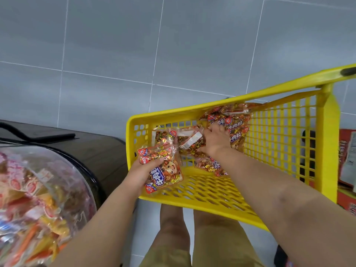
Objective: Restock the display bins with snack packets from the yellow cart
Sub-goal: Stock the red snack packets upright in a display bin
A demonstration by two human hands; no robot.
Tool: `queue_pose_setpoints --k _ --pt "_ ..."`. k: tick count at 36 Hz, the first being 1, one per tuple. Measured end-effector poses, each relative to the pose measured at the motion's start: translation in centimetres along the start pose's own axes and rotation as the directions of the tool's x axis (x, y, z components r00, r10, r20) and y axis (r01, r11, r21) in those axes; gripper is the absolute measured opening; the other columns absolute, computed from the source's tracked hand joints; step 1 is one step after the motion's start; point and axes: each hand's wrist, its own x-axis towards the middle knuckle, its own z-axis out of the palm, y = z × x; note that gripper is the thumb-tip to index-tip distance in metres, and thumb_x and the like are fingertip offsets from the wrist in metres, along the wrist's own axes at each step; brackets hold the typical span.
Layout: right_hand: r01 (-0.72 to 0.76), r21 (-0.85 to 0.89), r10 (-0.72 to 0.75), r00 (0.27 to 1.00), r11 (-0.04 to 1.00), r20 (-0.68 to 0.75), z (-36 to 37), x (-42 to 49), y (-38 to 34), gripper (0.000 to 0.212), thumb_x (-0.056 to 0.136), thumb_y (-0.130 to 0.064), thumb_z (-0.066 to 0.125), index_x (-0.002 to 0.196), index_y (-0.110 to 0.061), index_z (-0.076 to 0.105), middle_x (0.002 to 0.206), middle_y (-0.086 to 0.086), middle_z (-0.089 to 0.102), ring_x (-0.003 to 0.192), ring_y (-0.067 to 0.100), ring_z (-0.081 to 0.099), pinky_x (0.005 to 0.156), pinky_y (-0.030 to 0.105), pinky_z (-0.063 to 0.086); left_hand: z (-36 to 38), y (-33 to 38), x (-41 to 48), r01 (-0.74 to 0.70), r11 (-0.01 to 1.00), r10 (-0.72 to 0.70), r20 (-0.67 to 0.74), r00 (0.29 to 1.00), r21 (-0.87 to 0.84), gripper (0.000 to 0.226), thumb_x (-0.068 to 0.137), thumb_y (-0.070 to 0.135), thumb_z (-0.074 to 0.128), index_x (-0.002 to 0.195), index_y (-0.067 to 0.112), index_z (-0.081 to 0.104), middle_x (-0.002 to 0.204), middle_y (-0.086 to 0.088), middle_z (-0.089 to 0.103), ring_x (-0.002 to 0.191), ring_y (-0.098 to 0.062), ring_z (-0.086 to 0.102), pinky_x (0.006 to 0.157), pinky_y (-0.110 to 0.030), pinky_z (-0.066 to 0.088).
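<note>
The yellow cart [279, 143] stands in front of me with several clear snack packets of red and gold candies in it. My left hand [141, 173] grips one such packet [163, 168] over the cart's near left corner. Deeper in the basket, my right hand [214, 140] presses down on a second packet [189, 143], fingers curled over it; whether it has a grip is unclear. A bigger bag [233, 120] lies behind that hand. The round display bin [38, 199] at lower left is full of mixed snack packets.
A dark wooden stand [100, 151] with a black rim carries the bin, close to the cart's left end. Red boxes [346, 160] sit at the right edge beyond the cart. Grey floor tiles [173, 45] stretch ahead. My legs show below the cart.
</note>
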Motion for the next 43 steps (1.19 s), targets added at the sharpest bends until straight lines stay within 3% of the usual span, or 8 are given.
queue_pose_setpoints --k 4,11,17,23,27,32,35,43 --pt "-0.009 0.355 -0.038 0.991 0.935 0.125 -0.3 -1.7 0.4 0.073 0.082 -0.038 0.069 0.141 -0.017 0.032 0.133 0.01 0.052 0.117 0.029 0.052 0.09 0.036 0.045 -0.8 -0.3 -0.9 -0.015 1.0 0.015 -0.035 0.999 -0.011 0.056 0.067 0.026 0.081 0.118 0.022 0.059 0.103 -0.009 0.074 0.092 -0.03 0.071 0.082 -0.047 0.057" --pt "-0.093 0.842 0.002 0.994 0.532 0.109 -4.2 -7.0 0.9 0.079 0.076 -0.032 0.077 0.142 -0.016 0.036 0.141 0.002 0.044 0.122 0.02 0.049 0.094 0.034 0.047 -1.4 0.0 -5.5 -0.038 0.988 0.028 -0.069 0.997 -0.149 0.033 0.082 0.017 0.071 0.113 0.016 0.06 0.095 -0.011 0.075 0.081 -0.028 0.073 0.063 -0.038 0.058" --pt "0.113 0.863 -0.249 0.968 0.493 0.015 -11.3 -11.9 -2.2 0.077 0.079 -0.033 0.073 0.144 -0.034 0.032 0.121 -0.027 0.052 0.113 0.002 0.046 0.088 0.014 0.038 -2.7 1.3 -11.4 -0.088 0.946 0.056 -0.11 0.992 -0.313 0.043 0.084 0.022 0.069 0.123 0.01 0.058 0.1 -0.016 0.073 0.085 -0.033 0.071 0.069 -0.044 0.058" --pt "0.404 0.784 -0.593 0.803 0.472 -0.057 -17.1 -16.4 -9.5 0.046 0.084 -0.009 0.068 0.124 -0.026 0.053 0.112 -0.02 0.059 0.095 -0.02 0.053 0.078 -0.001 0.036 -5.5 1.7 -18.7 -0.244 0.816 0.176 -0.178 0.968 -0.524 0.04 0.066 0.024 0.072 0.102 0.006 0.065 0.086 -0.015 0.075 0.07 -0.029 0.073 0.053 -0.041 0.058" --pt "0.449 0.748 -0.711 0.702 0.49 0.044 -18.4 -19.2 -14.3 0.051 0.088 -0.007 0.062 0.136 -0.019 0.048 0.11 -0.012 0.059 0.091 0.002 0.055 0.082 0.02 0.045 -8.3 0.9 -23.5 -0.372 0.741 0.223 -0.317 0.922 -0.56 0.036 0.075 0.021 0.072 0.106 0.006 0.062 0.085 -0.014 0.075 0.069 -0.028 0.073 0.049 -0.035 0.056" --pt "0.203 0.841 -0.798 0.483 0.502 0.36 -17.9 -22.4 -19.5 0.059 0.085 0.0 0.057 0.132 -0.034 0.047 0.122 -0.012 0.054 0.094 0.005 0.054 0.075 0.029 0.051 -12.2 -2.1 -28.5 -0.473 0.635 0.217 -0.447 0.868 -0.611 0.029 0.083 0.02 0.07 0.106 0.005 0.06 0.079 -0.014 0.075 0.065 -0.029 0.072 0.049 -0.036 0.056" --pt "0.0 0.867 -0.816 0.339 0.498 0.469 -16.0 -24.7 -23.1 0.046 0.086 -0.023 0.058 0.131 -0.032 0.051 0.112 -0.009 0.06 0.096 0.01 0.057 0.073 0.033 0.052 -14.7 -5.0 -31.1 -0.5 0.607 0.205 -0.486 0.85 -0.618 0.034 0.081 0.021 0.071 0.108 0.002 0.062 0.081 -0.016 0.074 0.063 -0.029 0.071 0.048 -0.037 0.055" --pt "0.028 0.84 -0.735 0.5 0.543 0.458 -6.9 -30.6 -32.9 0.014 0.095 -0.033 0.051 0.091 -0.032 0.065 0.076 -0.013 0.063 0.056 0.002 0.063 0.049 0.023 0.048 -22.2 -14.0 -35.4 -0.571 0.515 0.2 -0.558 0.806 -0.639 0.043 0.076 0.023 0.074 0.11 0.0 0.064 0.082 -0.015 0.074 0.064 -0.027 0.072 0.05 -0.031 0.055"
